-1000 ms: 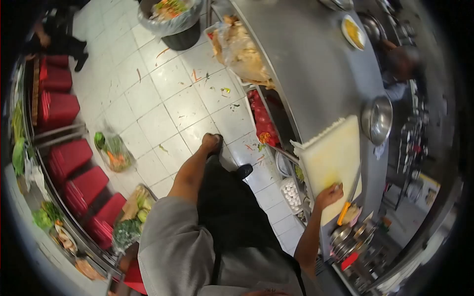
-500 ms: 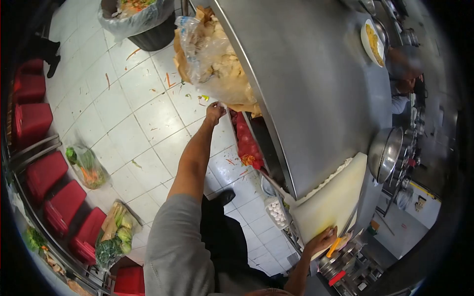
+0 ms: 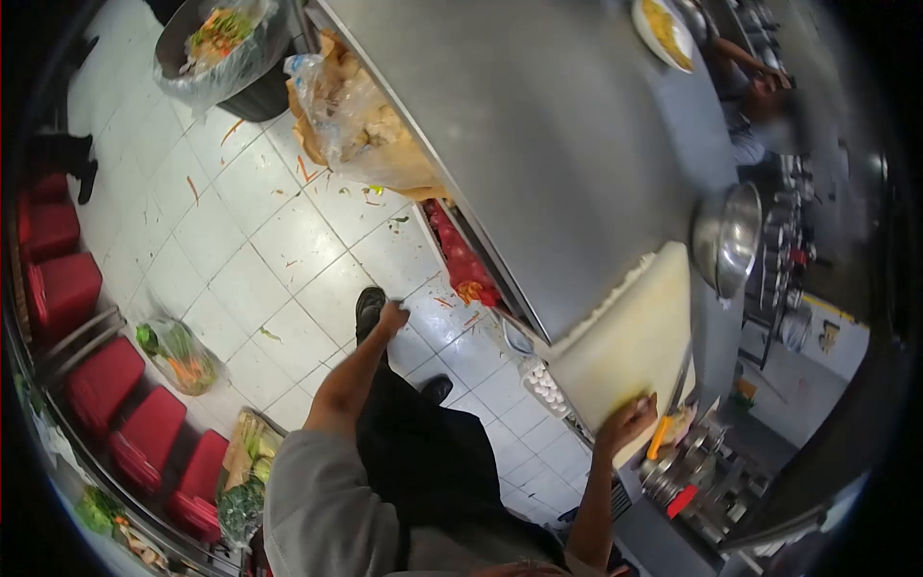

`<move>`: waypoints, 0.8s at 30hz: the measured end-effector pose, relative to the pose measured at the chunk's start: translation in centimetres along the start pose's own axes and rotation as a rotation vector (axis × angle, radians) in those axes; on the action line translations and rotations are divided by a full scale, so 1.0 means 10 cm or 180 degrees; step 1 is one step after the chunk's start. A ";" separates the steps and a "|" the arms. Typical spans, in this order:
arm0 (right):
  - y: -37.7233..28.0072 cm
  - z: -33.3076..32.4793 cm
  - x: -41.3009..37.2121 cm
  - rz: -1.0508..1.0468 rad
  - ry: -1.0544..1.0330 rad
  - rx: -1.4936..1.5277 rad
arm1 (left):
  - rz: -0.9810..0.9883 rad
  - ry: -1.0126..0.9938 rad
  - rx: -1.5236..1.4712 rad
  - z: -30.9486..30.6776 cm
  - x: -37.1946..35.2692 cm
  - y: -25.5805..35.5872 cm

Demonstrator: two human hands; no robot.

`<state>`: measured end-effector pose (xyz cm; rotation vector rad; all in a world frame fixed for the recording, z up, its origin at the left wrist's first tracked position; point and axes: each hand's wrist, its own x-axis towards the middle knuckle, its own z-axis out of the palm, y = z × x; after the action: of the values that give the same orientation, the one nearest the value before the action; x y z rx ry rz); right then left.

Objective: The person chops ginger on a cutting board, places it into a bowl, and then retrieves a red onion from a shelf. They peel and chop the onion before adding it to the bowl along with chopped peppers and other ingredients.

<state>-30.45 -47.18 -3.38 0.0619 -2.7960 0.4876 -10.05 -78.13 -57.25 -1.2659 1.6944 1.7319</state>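
My left hand (image 3: 392, 315) is above the floor beside a dark shoe (image 3: 369, 310), its fingers curled closed with nothing visible in them. My right hand (image 3: 627, 421) is at the near end of the white cutting board (image 3: 630, 332), fingers loosely bent and partly apart, holding nothing visible. Just right of it lies a knife with an orange handle (image 3: 660, 438), its blade pointing up along the board's right edge. A faint yellow stain shows on the board by my right hand.
The steel table (image 3: 538, 144) carries a steel bowl (image 3: 728, 240) and a white dish of yellow food (image 3: 663, 34). A plastic bag (image 3: 361, 130), red sack (image 3: 461, 255) and eggs (image 3: 546, 388) are along its left side. A lined bin (image 3: 226, 72), red chairs (image 3: 106, 375) and another person (image 3: 745, 77) are visible.
My left hand has moved back from the plastic bag at the table's edge, down toward my body. My right hand stays by the board. The view has shifted, and one shoe has come into sight.
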 end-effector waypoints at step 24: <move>-0.08 -1.06 -0.58 -0.0126 0.0016 0.3729 | 0.1148 -0.2284 -0.2109 1.44 -5.28 4.13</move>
<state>-21.78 -44.43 4.64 0.3482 -2.0947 1.9788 -20.96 -56.34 6.79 -0.4068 0.9827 2.6701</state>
